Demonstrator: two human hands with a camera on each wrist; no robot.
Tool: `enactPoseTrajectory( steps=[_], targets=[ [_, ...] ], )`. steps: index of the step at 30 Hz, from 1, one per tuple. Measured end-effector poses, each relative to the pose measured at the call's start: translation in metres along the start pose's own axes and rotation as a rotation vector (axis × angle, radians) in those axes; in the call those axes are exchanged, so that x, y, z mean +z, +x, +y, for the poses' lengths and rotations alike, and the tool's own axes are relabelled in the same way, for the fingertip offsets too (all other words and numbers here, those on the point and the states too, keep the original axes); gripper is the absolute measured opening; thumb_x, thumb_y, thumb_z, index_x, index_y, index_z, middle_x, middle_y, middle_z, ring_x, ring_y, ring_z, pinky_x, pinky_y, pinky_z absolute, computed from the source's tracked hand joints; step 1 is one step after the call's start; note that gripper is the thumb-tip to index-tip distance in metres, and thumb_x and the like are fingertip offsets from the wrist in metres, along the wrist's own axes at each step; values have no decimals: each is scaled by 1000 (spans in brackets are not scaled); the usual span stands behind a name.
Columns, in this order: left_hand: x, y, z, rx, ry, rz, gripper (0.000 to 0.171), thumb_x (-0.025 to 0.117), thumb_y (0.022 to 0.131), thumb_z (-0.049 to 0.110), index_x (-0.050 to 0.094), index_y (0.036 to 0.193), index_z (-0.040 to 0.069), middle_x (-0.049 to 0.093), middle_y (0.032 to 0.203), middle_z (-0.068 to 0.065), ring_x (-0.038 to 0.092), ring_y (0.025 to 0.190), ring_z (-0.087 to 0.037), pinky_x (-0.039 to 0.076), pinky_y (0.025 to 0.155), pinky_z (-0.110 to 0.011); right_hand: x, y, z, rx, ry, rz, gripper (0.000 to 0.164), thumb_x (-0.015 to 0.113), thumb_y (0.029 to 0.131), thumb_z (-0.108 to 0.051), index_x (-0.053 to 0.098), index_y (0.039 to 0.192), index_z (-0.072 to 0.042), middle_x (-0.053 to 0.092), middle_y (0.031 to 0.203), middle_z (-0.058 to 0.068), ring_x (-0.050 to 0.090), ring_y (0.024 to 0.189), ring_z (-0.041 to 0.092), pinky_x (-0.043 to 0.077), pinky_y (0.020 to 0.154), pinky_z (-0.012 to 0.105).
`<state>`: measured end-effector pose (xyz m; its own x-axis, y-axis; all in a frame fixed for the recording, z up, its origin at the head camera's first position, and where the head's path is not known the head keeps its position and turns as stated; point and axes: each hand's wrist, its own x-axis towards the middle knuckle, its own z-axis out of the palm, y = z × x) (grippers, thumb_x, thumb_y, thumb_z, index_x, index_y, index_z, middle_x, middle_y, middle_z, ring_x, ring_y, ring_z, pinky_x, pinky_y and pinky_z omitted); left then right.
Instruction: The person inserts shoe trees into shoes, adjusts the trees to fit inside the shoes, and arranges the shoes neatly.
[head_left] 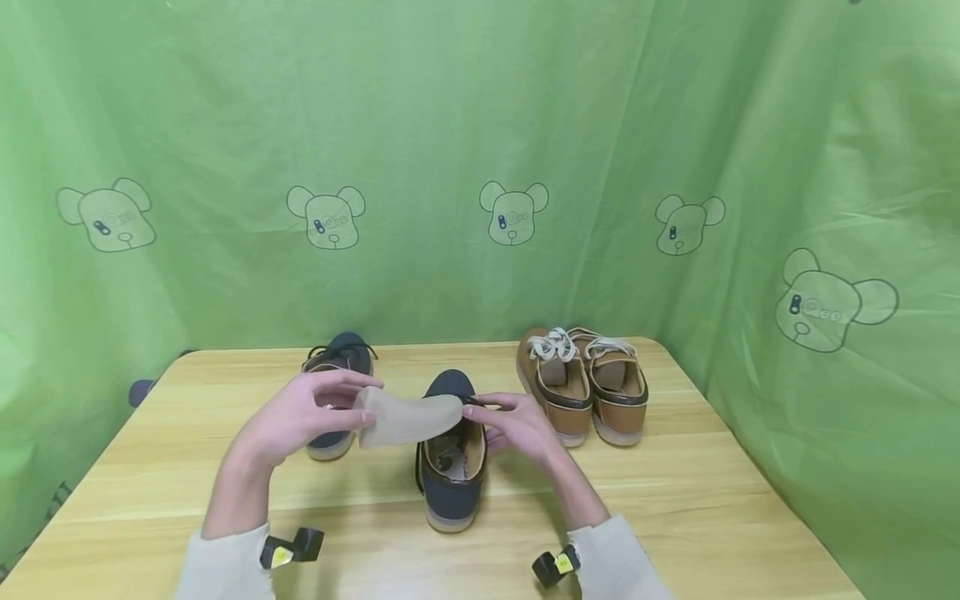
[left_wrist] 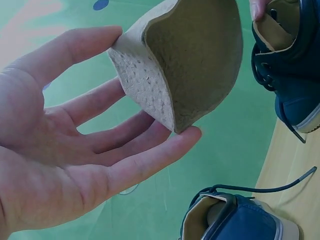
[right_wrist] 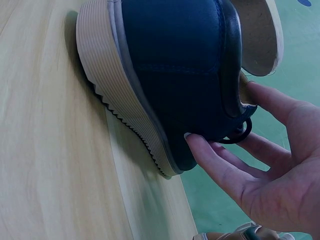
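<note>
A beige-grey moulded pulp shoe insert (head_left: 408,419) is in the grip of my left hand (head_left: 296,417), thumb and fingers at its wide end. Its hollow side and rough edge show in the left wrist view (left_wrist: 200,55). The narrow end hangs over the opening of a dark blue shoe (head_left: 452,496). My right hand (head_left: 525,427) holds that shoe near its tongue and laces, thumb at the opening and fingers along the side (right_wrist: 170,80). Bare lining shows inside its heel. A second dark blue shoe (head_left: 330,447) stands behind my left hand, partly hidden.
Two brown shoes with white laces (head_left: 567,421) stand side by side at the back right, brown-grey inserts in their openings. The wooden table (head_left: 675,517) ends at a green curtain (head_left: 420,108) behind and at the right. A dark object (head_left: 140,392) shows past the left edge.
</note>
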<state>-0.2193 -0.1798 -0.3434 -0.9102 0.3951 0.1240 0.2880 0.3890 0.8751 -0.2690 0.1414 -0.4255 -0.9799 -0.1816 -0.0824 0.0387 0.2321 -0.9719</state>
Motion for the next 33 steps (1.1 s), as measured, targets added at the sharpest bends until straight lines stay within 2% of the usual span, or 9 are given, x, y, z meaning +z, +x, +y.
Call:
enactPoseTrajectory(
  steps=[6,13,17,22,27,33],
  targets=[
    [1,0,-1,15,-6,-49,46,78,88,24,66,129,9,72,120,-11,68,111,-24,55,91,-31,0,0,0,6,5,0,50,82,84,-36,72,125,-8,75,112,17,75,76,26,64,71,41],
    [4,1,-1,27,-7,-89,47,78,87,22,66,130,9,72,121,-12,68,110,-25,56,90,-29,-1,0,0,3,7,-6,55,82,84,-37,70,128,-7,77,102,17,76,75,28,63,76,50],
    [8,1,0,32,26,-100,45,78,88,24,67,130,10,72,119,-9,68,109,-24,55,91,-30,-1,0,0,6,10,-15,56,82,84,-38,69,129,-6,78,96,17,76,75,29,63,76,51],
    [12,1,1,21,54,-100,46,79,87,25,67,129,11,73,118,-6,68,109,-23,54,93,-35,-2,0,-1,10,6,-15,57,83,83,-38,69,129,-6,77,99,16,76,76,28,62,78,51],
    [14,1,2,11,52,-92,46,79,87,25,67,128,11,73,117,-7,68,108,-24,54,92,-40,-2,-1,-1,10,6,-10,57,83,83,-38,69,128,-6,77,101,17,76,76,29,62,79,53],
    [17,0,4,2,47,-109,48,79,86,26,67,129,10,72,116,-7,67,107,-24,55,89,-39,-1,-1,-1,6,7,-14,57,83,83,-38,69,128,-6,77,101,17,76,75,28,62,77,52]
  ],
)
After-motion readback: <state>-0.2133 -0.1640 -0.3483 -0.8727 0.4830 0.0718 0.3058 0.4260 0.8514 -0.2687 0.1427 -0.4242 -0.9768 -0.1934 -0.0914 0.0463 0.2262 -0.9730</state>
